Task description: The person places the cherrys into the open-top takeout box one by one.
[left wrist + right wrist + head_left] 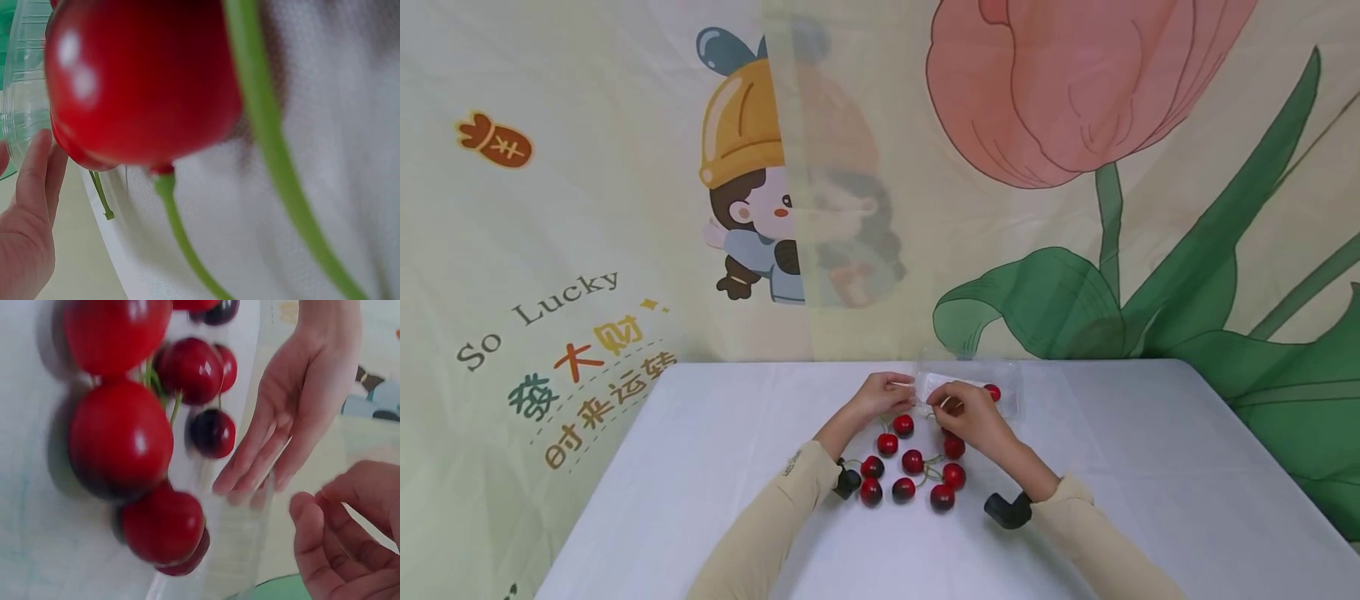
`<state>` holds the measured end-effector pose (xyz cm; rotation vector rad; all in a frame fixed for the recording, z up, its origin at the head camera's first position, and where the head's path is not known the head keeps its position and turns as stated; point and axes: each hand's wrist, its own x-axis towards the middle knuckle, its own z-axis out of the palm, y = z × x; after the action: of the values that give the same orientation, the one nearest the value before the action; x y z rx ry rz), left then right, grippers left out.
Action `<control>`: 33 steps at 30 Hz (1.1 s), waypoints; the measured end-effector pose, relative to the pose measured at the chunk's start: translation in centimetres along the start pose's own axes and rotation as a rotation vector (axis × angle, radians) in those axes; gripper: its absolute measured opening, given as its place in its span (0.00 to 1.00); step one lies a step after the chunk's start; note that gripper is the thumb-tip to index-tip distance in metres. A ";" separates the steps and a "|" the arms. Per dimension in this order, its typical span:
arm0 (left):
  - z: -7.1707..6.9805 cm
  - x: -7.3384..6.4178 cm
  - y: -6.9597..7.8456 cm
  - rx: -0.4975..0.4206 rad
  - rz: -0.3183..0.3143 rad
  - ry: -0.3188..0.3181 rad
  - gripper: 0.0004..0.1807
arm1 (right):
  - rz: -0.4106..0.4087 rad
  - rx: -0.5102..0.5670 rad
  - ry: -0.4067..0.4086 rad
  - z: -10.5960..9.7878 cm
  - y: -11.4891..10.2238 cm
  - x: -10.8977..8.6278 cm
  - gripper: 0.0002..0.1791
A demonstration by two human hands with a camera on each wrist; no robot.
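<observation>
My left hand [883,396] holds the left edge of a clear plastic container [1011,404], its fingers and thumb on either side of the thin wall in the right wrist view. At the container's near side is my right hand [970,412]. Its thumb and index fingertips [306,503] meet in a pinch, and whether something thin or clear is between them cannot be made out. One red cherry [992,392] shows inside the container. Several dark-red cherries [912,461] with green stems lie on the table in front of and below both hands.
A white cloth covers the table [760,417]. Behind it hangs a printed curtain [865,333] with a cartoon figure and a large tulip. Black wrist cameras [1009,510] sit at both sleeves, close to the cherries on the left side.
</observation>
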<state>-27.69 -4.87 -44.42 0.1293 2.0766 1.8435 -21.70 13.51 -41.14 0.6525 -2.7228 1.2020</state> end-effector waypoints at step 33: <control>0.1 -0.2 -0.2 0.012 -0.029 -0.020 0.19 | -0.198 -0.092 -0.502 4.0 -2.0 -4.4 0.11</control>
<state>-27.43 -4.85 -44.63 0.1195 2.0660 1.8060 -16.58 10.92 -43.59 1.3322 -2.9735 0.9622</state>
